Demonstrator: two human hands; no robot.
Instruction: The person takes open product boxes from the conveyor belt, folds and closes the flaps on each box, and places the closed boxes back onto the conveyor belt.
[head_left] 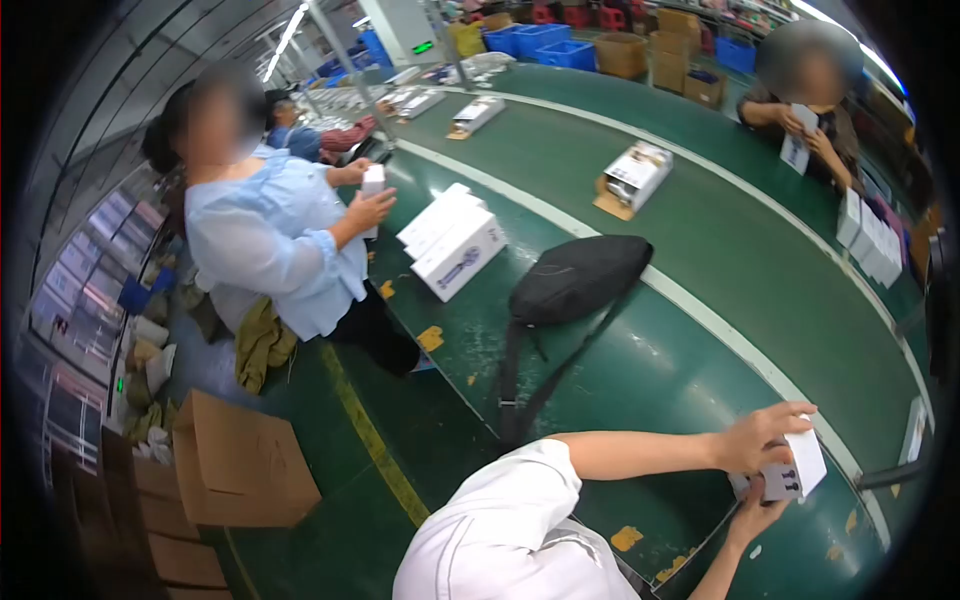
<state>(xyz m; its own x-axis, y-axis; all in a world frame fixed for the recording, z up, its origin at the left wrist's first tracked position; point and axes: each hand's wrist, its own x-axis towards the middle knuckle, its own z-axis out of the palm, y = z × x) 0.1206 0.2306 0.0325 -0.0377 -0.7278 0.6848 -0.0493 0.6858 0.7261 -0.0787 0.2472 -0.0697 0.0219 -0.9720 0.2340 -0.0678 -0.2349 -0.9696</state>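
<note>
On the right, near the table's edge by the belt, a small white printed carton point(806, 462) is between my two hands. My left hand point(762, 438) reaches over it from above, with fingers bent round its upper side. From below, my right hand point(757, 515) grips the lower part, and some of its fingers are hidden by the carton. A black sling bag point(580, 278) lies on the green table point(640, 385) beyond my left arm, its strap trailing towards me. Farther off, several white cartons point(458, 245) stand together on the table.
Printed cartons point(638, 175) with open flaps lie on the green conveyor belt point(745, 235). A co-worker in a light blue top point(270, 215) holds a small white box; another across the belt point(815, 120) holds a white carton. An open cardboard box point(245, 465) sits on the floor.
</note>
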